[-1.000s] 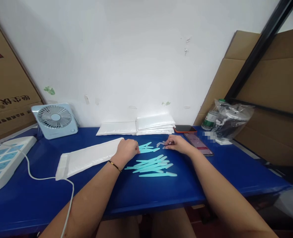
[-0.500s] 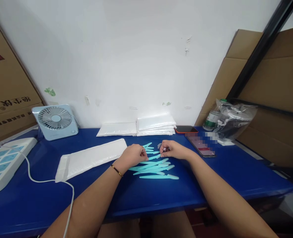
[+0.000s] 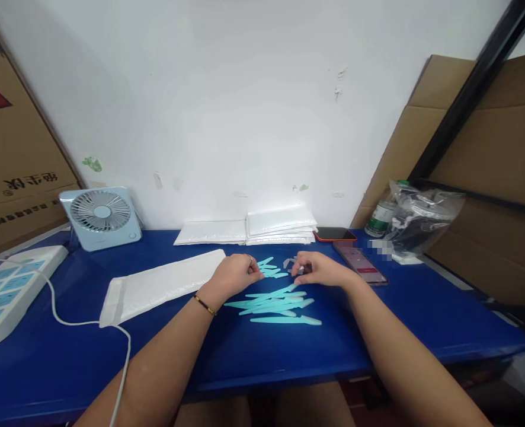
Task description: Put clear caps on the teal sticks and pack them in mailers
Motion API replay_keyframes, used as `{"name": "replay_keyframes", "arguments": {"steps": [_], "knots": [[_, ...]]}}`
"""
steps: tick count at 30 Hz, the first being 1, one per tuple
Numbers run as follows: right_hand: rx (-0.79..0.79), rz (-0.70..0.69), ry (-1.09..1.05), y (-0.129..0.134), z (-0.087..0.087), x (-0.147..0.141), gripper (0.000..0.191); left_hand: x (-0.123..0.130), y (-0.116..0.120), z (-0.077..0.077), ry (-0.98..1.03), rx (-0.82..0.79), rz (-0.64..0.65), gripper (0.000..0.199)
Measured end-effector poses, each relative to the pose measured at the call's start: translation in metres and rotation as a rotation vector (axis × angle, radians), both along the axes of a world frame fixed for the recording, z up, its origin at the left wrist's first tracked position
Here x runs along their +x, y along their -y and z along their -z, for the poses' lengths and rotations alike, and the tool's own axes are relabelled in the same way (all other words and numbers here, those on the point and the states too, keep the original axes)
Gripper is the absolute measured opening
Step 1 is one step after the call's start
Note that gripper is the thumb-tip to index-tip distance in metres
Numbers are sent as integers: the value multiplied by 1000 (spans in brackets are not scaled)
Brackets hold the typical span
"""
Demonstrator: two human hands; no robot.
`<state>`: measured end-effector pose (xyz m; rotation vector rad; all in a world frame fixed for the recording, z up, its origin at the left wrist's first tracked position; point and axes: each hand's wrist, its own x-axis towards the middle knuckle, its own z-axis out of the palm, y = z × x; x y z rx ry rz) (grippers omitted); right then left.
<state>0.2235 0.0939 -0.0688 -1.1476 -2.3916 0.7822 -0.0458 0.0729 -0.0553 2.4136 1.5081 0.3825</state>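
Several thin turquoise sticks with pale ends (image 3: 274, 303) lie in a loose pile on the blue table (image 3: 227, 356). Beyond them is a smaller group of turquoise sticks (image 3: 269, 268), partly hidden by my left hand (image 3: 240, 274), whose fingertips are pinched together at its left side; what they hold, if anything, is hidden. My right hand (image 3: 312, 270) has its fingers curled beside small clear pieces (image 3: 290, 263), with a whitish bit at its fingertips. Its thumb is near the end of a stick in the front pile.
A white padded envelope (image 3: 165, 284) lies at the left, with stacked envelopes (image 3: 280, 222) by the wall. Around the sides are a fan (image 3: 102, 218), power strip (image 3: 9, 290), white cable (image 3: 127, 356), two phones (image 3: 361, 264), bottle (image 3: 380, 218) and clear bag (image 3: 426, 219).
A stick that was between my hands is no longer there. My left hand has shifted slightly up and left, my right hand slightly right, and one front stick now angles up towards my right hand.
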Motion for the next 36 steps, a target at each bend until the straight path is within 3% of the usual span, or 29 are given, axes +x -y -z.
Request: {"name": "replay_keyframes", "arguments": {"steps": [2,6,14,16,20,23,29,33,36], "knots": [[-29,-60,39,3,-1,-5,28,5,5,3,18,-30,69,30],[-43,-46,52,2,2,-10,25,13,8,8,-36,-29,133,18],[67,221,-20,-4,1,11,25,-6,-5,0,-118,66,-42,12],[46,163,-13,0,-3,12,26,-7,-3,0,-81,55,-25,20],[-78,-94,99,9,-8,2,26,-2,5,1,-4,-74,141,26],[-98,-140,153,12,-7,-6,24,3,10,2,7,-172,201,23],[-34,-108,173,9,-5,-7,18,3,5,2,-50,-119,97,11],[59,67,125,3,-3,4,18,-8,-3,-2,-82,-50,-27,7],[100,160,59,4,-6,9,24,-13,-4,-4,-38,-17,-80,16]]}}
